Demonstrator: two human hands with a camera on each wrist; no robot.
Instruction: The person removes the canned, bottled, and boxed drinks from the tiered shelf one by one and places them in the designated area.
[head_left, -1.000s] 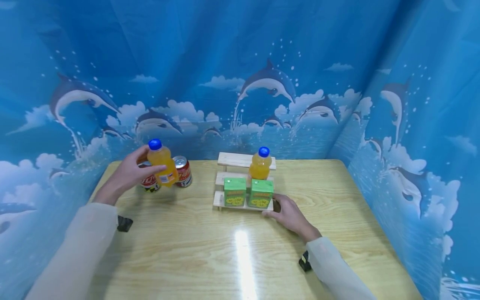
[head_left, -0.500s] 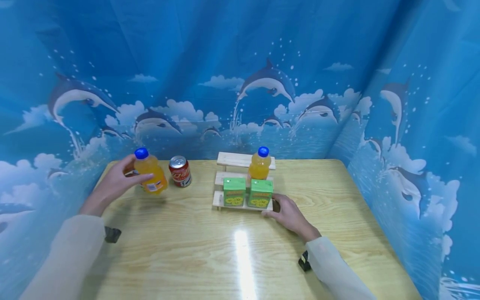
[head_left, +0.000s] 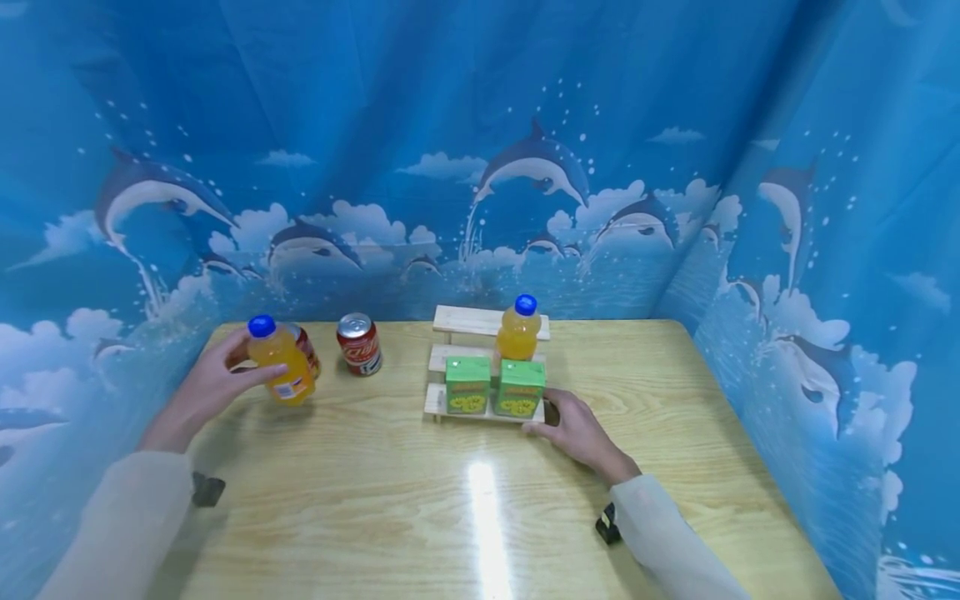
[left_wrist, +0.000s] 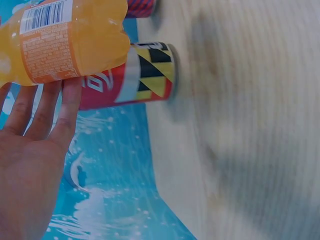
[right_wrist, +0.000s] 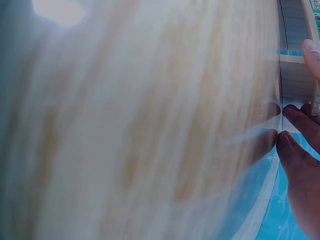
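Observation:
My left hand (head_left: 206, 383) grips a small bottle of orange drink (head_left: 277, 358) with a blue cap, slightly tilted, its base a little above the table in the left wrist view. Partly hidden behind that bottle is a red soda can (head_left: 310, 354), whose yellow-and-black checked lower end (left_wrist: 159, 75) shows in the left wrist view. My right hand (head_left: 577, 429) holds the right front corner of a stepped wooden rack (head_left: 480, 319), thumb at the front of the low step. Two green juice cartons (head_left: 467, 387) stand on that step, and a second orange bottle (head_left: 517, 333) stands behind the right carton.
Another red soda can (head_left: 358, 346) stands upright between the held bottle and the rack. The wood-grain table (head_left: 375, 500) ends at the back and sides against a blue dolphin-print curtain (head_left: 420, 125). A light reflection lies across the tabletop.
My left hand has carried the bottle leftward and toward me, lowering it in view. It has moved off the right can, now fully seen. The right hand and rack stay put.

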